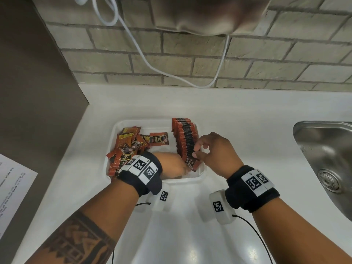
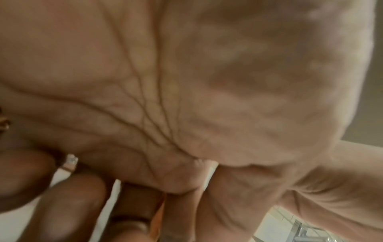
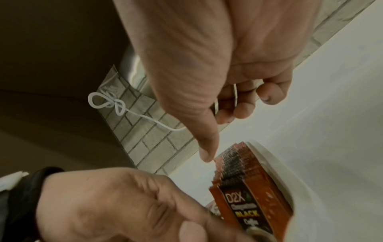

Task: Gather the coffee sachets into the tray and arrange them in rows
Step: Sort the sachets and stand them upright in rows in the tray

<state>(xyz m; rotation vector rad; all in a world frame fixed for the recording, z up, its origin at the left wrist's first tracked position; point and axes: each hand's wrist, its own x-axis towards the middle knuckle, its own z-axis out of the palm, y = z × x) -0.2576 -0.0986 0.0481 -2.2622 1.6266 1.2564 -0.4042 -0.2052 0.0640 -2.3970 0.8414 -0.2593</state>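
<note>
A white tray sits on the white counter. Several loose red-brown coffee sachets lie piled in its left half. A row of upright sachets stands along its right side, also seen in the right wrist view as the sachet row. My right hand pinches the tops of the front sachets, its thumb on their edge. My left hand reaches low into the tray and holds the foot of the front sachet. An orange sachet edge shows between its fingers.
A steel sink is set into the counter at the right. A white cable hangs against the brick wall behind. A printed sheet lies at the left edge, beside a brown cabinet side.
</note>
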